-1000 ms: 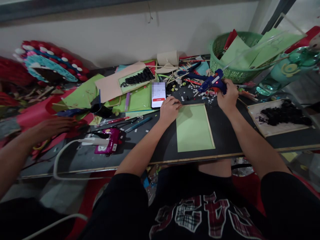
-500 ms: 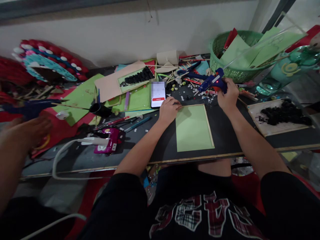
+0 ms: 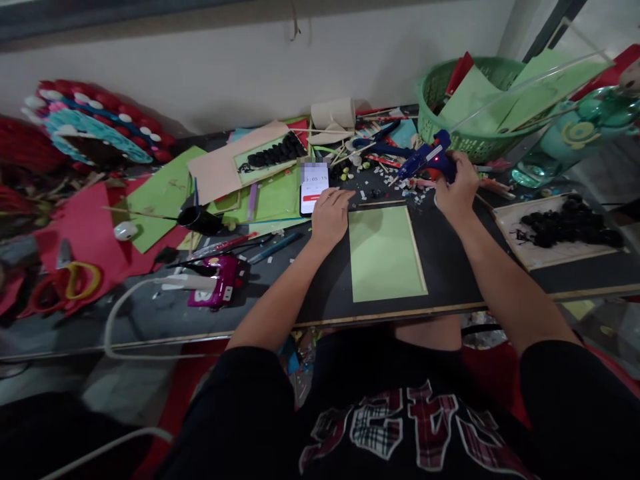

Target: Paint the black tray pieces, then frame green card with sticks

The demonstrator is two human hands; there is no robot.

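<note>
My right hand [image 3: 459, 190] is wrapped round a blue glue gun [image 3: 425, 160] with a small red light, its nozzle pointing left above the table. My left hand [image 3: 331, 217] lies palm down beside a phone [image 3: 314, 190], its fingers stretched out and partly over the phone's lower right corner. Close to those fingertips is a thin wooden stick [image 3: 384, 203], just beyond the far edge of a light green card [image 3: 384, 257]. Another wooden stick [image 3: 417, 250] runs along the card's right edge. My left thumb is hidden.
A green basket [image 3: 425, 100] with paper stands at the back right, near a bottle [image 3: 533, 170]. A board with black pieces [image 3: 515, 230] lies right. Scissors [image 3: 65, 283], a purple power socket [image 3: 220, 283] with a white cable and a black cup [image 3: 200, 220] are left.
My left hand has shifted left, away from the card's top edge. The far stick now sits slightly off that edge. Another person's hand has left the view at left, uncovering the scissors.
</note>
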